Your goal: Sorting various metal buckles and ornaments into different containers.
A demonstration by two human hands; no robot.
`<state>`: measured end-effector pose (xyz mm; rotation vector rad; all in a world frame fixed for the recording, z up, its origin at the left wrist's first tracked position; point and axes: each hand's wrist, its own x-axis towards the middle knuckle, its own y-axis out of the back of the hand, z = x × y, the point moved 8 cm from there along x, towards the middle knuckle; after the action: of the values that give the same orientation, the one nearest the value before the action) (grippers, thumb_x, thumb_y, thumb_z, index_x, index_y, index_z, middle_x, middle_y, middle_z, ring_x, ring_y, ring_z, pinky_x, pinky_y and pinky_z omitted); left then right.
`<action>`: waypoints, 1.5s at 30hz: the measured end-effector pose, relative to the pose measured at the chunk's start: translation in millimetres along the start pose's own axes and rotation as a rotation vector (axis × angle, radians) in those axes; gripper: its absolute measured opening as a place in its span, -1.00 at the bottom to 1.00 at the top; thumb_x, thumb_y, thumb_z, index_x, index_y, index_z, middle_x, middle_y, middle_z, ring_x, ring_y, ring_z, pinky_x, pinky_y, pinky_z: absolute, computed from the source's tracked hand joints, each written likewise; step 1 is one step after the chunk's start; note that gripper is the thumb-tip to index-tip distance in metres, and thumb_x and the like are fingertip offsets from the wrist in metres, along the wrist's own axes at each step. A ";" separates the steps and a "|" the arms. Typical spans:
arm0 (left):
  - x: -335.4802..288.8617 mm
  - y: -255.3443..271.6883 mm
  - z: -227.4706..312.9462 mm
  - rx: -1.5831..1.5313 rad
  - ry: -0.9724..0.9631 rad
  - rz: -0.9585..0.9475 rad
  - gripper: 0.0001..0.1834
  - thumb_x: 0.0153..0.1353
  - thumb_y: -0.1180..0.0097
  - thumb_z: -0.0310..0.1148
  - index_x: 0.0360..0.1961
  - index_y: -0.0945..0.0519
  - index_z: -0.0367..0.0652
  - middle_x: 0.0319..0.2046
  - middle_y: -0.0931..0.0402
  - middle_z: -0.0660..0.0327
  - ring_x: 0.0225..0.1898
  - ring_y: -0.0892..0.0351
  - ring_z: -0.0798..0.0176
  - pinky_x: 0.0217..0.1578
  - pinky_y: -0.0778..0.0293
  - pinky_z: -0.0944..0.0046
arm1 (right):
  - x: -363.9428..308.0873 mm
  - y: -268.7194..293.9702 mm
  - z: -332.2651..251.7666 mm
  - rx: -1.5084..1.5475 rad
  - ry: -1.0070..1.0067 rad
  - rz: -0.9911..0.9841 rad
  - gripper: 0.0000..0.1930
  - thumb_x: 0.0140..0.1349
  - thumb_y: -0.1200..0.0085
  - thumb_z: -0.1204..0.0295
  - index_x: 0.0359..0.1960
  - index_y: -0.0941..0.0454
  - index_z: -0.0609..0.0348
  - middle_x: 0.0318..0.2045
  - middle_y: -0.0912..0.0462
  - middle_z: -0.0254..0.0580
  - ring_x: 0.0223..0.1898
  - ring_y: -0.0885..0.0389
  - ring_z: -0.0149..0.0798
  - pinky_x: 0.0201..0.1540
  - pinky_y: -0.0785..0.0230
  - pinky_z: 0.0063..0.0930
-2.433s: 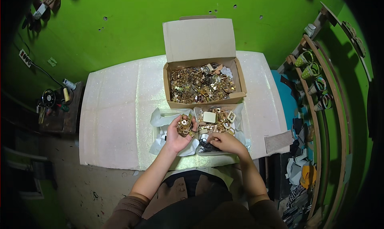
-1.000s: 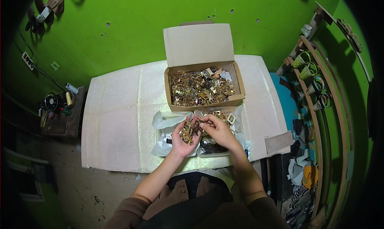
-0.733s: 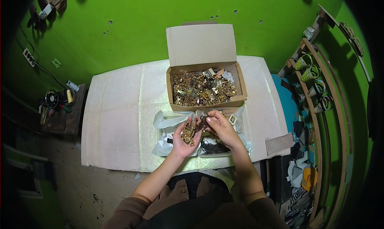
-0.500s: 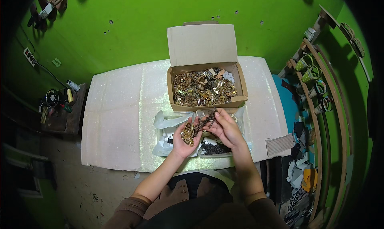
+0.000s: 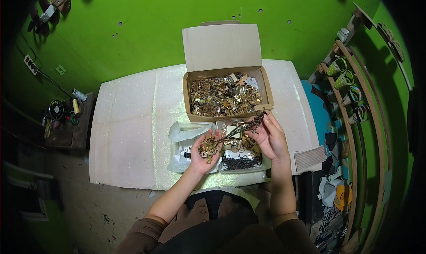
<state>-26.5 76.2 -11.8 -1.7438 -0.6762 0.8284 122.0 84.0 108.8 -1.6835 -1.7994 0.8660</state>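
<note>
My left hand [image 5: 203, 165] is cupped palm up around a small heap of gold-coloured metal fittings [image 5: 207, 147], some shaped like rings or buckles. My right hand [image 5: 273, 138] pinches the end of a dark beaded chain [image 5: 239, 130], raised at the right. The chain stretches down across to the heap in my left palm; whether it is tangled with the fittings I cannot tell. Beneath my hands is a clear plastic tray [image 5: 262, 168] with gold pieces at its far part and a pile of black chain [image 5: 239, 163] at its near part.
Behind stands an open cardboard box [image 5: 222, 49] full of mixed metal fittings. A tray with a white plastic bag [image 5: 177, 165] lies left of the chain tray. A ribbed grey pad [image 5: 309, 159] lies at the table's right edge, near a wooden rack [image 5: 355, 152]. A small side table [image 5: 80, 129] stands left.
My right hand has moved right and slightly up, drawing the dark chain out longer from my left palm. The black chain in the tray shows more now. My left hand has barely moved.
</note>
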 end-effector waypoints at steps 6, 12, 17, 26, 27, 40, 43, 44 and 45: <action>-0.9 7.7 0.8 0.000 -0.030 0.052 -0.77 0.17 0.13 -0.35 -0.17 -0.45 -0.15 -0.09 -0.41 0.12 0.06 -0.33 0.14 0.06 -0.30 0.11 | -2.5 3.3 -11.8 -0.001 0.050 -0.015 -0.79 0.32 0.38 0.43 -0.06 -0.23 0.14 -0.19 -0.47 -0.12 -0.16 -0.51 -0.28 -0.14 -0.46 -0.28; -0.9 9.8 4.7 -0.060 -0.021 0.059 -0.77 0.17 0.13 -0.37 -0.18 -0.45 -0.19 -0.09 -0.40 0.10 0.05 -0.32 0.13 0.09 -0.27 0.10 | -5.2 0.3 -32.1 0.095 0.159 -0.080 -0.79 0.33 0.39 0.41 -0.09 -0.25 0.15 -0.26 -0.50 -0.07 -0.24 -0.53 -0.21 -0.20 -0.47 -0.32; -0.9 9.5 6.0 -0.009 -0.032 0.032 -0.77 0.17 0.13 -0.40 -0.18 -0.48 -0.18 -0.09 -0.41 0.12 0.05 -0.33 0.18 0.12 -0.24 0.15 | -9.7 -1.0 -38.9 0.044 0.177 -0.070 -0.80 0.32 0.38 0.41 -0.11 -0.25 0.15 -0.25 -0.50 -0.08 -0.24 -0.53 -0.22 -0.21 -0.47 -0.34; -4.4 -4.8 45.8 -0.001 -0.203 -0.025 -0.76 0.17 0.14 -0.39 -0.16 -0.44 -0.20 -0.09 -0.38 0.10 0.07 -0.30 0.16 0.12 -0.24 0.11 | -15.3 22.7 -28.3 -0.004 0.155 -0.004 -0.82 0.31 0.37 0.43 -0.12 -0.22 0.14 -0.36 -0.42 -0.16 -0.29 -0.44 -0.32 -0.19 -0.42 -0.28; -4.8 -7.8 50.7 0.001 -0.202 -0.025 -0.76 0.17 0.14 -0.39 -0.16 -0.44 -0.20 -0.09 -0.38 0.10 0.07 -0.30 0.16 0.12 -0.24 0.11 | -15.5 24.1 -24.3 0.014 0.138 -0.013 -0.83 0.30 0.37 0.44 -0.12 -0.22 0.13 -0.38 -0.39 -0.17 -0.30 -0.41 -0.34 -0.18 -0.41 -0.26; -9.1 -30.0 64.3 -0.027 -0.324 -0.062 -0.76 0.16 0.17 -0.46 -0.17 -0.43 -0.27 -0.12 -0.37 0.04 0.07 -0.29 0.12 0.19 -0.15 0.13 | -22.4 29.0 5.1 -0.102 -0.011 0.119 -0.89 0.28 0.36 0.44 -0.24 -0.24 0.09 -0.52 -0.28 -0.29 -0.45 -0.29 -0.39 -0.26 -0.34 -0.35; -10.6 -29.6 61.0 -0.042 -0.309 -0.094 -0.77 0.16 0.18 -0.46 -0.17 -0.43 -0.27 -0.11 -0.37 0.04 0.07 -0.29 0.11 0.18 -0.15 0.13 | -20.6 13.9 16.0 -0.048 -0.063 -0.002 -0.85 0.29 0.33 0.45 -0.14 -0.22 0.15 -0.52 -0.30 -0.29 -0.43 -0.33 -0.40 -0.24 -0.39 -0.34; -11.8 -29.9 59.7 -0.043 -0.312 -0.096 -0.77 0.16 0.18 -0.46 -0.17 -0.43 -0.27 -0.11 -0.37 0.04 0.07 -0.29 0.11 0.18 -0.15 0.13 | -21.9 7.5 21.6 -0.027 -0.104 -0.033 -0.87 0.29 0.31 0.43 -0.16 -0.20 0.12 -0.51 -0.31 -0.27 -0.41 -0.35 -0.38 -0.24 -0.39 -0.34; -13.2 -30.6 58.2 -0.043 -0.317 -0.094 -0.77 0.16 0.18 -0.46 -0.17 -0.43 -0.28 -0.12 -0.37 0.04 0.07 -0.29 0.11 0.18 -0.15 0.13 | -22.3 5.0 24.9 -0.028 -0.107 -0.037 -0.87 0.29 0.31 0.43 -0.16 -0.20 0.12 -0.51 -0.31 -0.27 -0.41 -0.35 -0.38 -0.24 -0.39 -0.34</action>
<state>-82.3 107.9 7.4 -1.6197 -0.9849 1.0428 108.7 59.5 89.8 -1.6439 -1.9158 0.9355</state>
